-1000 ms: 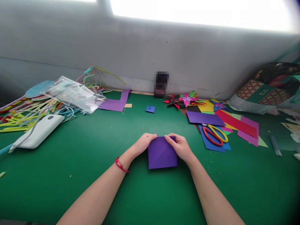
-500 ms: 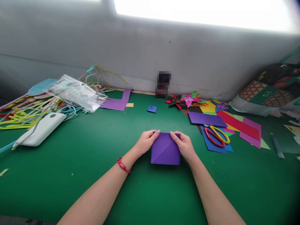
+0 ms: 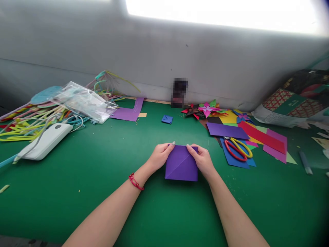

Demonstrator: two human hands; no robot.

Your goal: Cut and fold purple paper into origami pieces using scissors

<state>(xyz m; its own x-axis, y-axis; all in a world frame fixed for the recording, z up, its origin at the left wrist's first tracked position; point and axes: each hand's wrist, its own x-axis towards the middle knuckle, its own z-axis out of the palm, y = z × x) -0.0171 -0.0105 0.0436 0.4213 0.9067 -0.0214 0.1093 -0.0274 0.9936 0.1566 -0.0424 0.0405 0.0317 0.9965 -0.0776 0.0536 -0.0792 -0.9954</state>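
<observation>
A purple square of folded paper point(image 3: 181, 166) with a diagonal crease is held just above the green table point(image 3: 110, 202). My left hand point(image 3: 162, 156) pinches its upper left corner, thumb on top and fingers behind. At the upper right corner, my right hand point(image 3: 202, 158) grips the same paper in the same way. The fingers behind the sheet are mostly hidden. Beyond my hands lies a small folded blue paper piece point(image 3: 167, 119).
To the right, scissors point(image 3: 238, 150) with red and yellow handles rest on coloured paper sheets point(image 3: 269, 140). Folded paper stars point(image 3: 205, 109) lie near the wall. On the left are a white glue gun point(image 3: 45, 142), a clear plastic bag point(image 3: 84, 101) and pipe cleaners point(image 3: 25, 128).
</observation>
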